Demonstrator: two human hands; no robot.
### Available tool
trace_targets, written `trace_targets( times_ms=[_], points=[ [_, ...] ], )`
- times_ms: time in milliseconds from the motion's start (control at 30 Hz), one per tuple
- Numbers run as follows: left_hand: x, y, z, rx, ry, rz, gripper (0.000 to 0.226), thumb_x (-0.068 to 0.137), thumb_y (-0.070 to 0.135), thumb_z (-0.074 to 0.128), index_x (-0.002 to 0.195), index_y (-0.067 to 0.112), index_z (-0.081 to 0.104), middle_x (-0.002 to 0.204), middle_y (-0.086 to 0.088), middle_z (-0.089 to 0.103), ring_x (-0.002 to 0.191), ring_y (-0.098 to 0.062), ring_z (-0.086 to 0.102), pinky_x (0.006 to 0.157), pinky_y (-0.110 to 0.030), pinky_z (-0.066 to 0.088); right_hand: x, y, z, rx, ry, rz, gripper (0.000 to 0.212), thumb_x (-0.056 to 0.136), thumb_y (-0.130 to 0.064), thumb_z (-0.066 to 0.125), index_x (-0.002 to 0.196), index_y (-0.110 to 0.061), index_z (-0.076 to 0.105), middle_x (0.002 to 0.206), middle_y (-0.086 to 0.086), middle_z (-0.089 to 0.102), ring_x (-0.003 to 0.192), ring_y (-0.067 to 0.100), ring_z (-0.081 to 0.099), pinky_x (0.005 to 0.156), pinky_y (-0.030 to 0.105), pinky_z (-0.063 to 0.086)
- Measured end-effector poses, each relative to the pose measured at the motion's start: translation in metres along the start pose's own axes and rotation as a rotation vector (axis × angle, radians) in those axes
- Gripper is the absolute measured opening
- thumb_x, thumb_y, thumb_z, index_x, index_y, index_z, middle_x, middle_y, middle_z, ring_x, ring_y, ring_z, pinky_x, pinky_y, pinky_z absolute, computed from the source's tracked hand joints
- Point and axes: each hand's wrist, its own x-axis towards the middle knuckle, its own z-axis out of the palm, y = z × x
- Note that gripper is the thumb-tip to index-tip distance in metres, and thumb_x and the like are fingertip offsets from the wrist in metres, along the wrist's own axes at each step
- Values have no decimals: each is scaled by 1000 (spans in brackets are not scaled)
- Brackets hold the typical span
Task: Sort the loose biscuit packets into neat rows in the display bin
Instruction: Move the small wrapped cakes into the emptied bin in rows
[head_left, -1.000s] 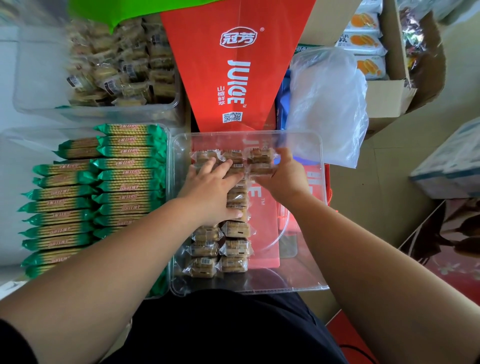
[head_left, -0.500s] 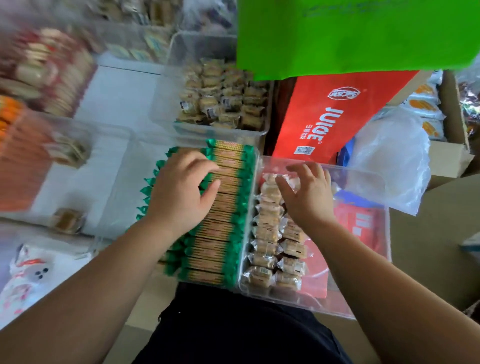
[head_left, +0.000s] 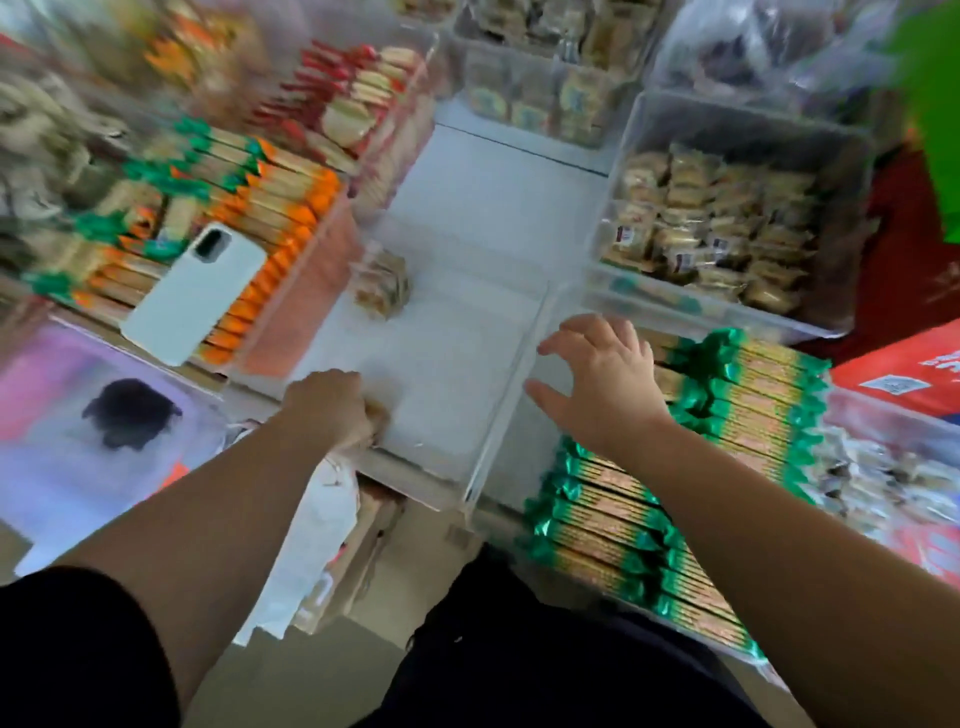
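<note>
The view is blurred. My left hand (head_left: 330, 408) is curled over a small brown biscuit packet (head_left: 380, 415) at the near left corner of a clear, almost bare bin (head_left: 511, 387). A little pile of the same clear-wrapped biscuit packets (head_left: 382, 283) lies further back in that bin. My right hand (head_left: 597, 382) hovers open with spread fingers over the bin's right wall, holding nothing. At the far right edge is the display bin with rows of small biscuit packets (head_left: 883, 480).
Rows of green-ended packets (head_left: 727, 415) fill the bin under my right forearm. A white phone (head_left: 197, 291) lies on orange-ended packets (head_left: 280, 208) at the left. A bin of brown biscuits (head_left: 717, 223) stands at the back right, more snack bins behind.
The view has swung left, away from the display bin. My left hand went from the green packets to the near-bare bin and closed on a packet. My right hand left the display bin.
</note>
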Motion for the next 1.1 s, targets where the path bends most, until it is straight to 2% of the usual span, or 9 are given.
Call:
trace_targets(
  times_ms=[100, 200, 300, 400, 467, 600, 800, 967, 1100],
  points=[
    [22, -3, -2, -9, -90, 28, 53, 77, 51, 72, 113, 16, 54, 93, 0, 55, 86, -23, 59, 70, -32, 47, 31, -25, 5, 1, -20, -62, 39, 90, -55, 62, 124, -35, 64, 140, -8, 51, 138, 21, 32, 113, 42, 23],
    [43, -3, 2, -100, -203, 11, 71, 73, 42, 87, 124, 10, 51, 102, -3, 58, 92, -25, 62, 78, -32, 52, 75, -43, 14, 5, -87, -75, 41, 92, -55, 61, 127, -34, 61, 140, -6, 50, 137, 23, 35, 113, 42, 26],
    [54, -3, 1, -197, -208, 4, 80, 63, 41, 96, 120, 8, 49, 100, -5, 58, 89, -25, 63, 74, -31, 51, 117, -55, 31, 28, -189, -75, 46, 92, -52, 62, 133, -31, 57, 142, -4, 47, 136, 23, 37, 111, 38, 33],
    [58, -9, -1, -206, -194, 22, 63, 61, 44, 95, 101, 5, 66, 84, -3, 65, 77, -21, 64, 62, -27, 47, 151, -71, 51, 81, -279, -71, 57, 93, -49, 63, 143, -25, 49, 148, -1, 42, 135, 24, 41, 109, 35, 37],
    [57, -16, -1, -247, -128, 34, 45, 66, 38, 93, 88, 8, 68, 81, -2, 62, 73, -19, 60, 57, -27, 41, 169, -85, 66, 88, -311, -61, 63, 94, -48, 63, 149, -24, 43, 152, 0, 39, 135, 25, 44, 109, 37, 40],
    [39, -29, -14, -346, 167, 44, 46, 74, 36, 88, 105, 13, 63, 103, -3, 53, 86, -20, 55, 70, -29, 38, 193, -117, 93, 160, -191, 63, 55, 94, -44, 60, 145, -27, 48, 144, -1, 46, 122, 26, 56, 92, 37, 51],
    [4, -53, -27, -526, 504, 39, 30, 78, 29, 84, 94, 21, 61, 92, 3, 57, 84, -20, 57, 70, -31, 41, 213, -147, 126, 133, -170, 58, 58, 93, -36, 61, 147, -29, 41, 144, -3, 41, 123, 31, 52, 90, 40, 51],
    [-8, -64, -23, -627, 589, -13, 28, 78, 23, 84, 98, 17, 66, 95, 0, 62, 87, -25, 58, 71, -31, 43, 212, -148, 135, -8, -122, 46, 32, 91, -32, 63, 121, -25, 54, 122, 3, 37, 93, 28, 54, 66, 38, 46],
    [-15, -66, -21, -657, 579, -22, 28, 79, 26, 83, 99, 18, 66, 97, 0, 63, 87, -23, 59, 72, -32, 47, 203, -141, 140, -146, -148, -99, 41, 91, -18, 60, 126, -28, 42, 123, 4, 43, 90, 31, 59, 61, 36, 41]
  ],
)
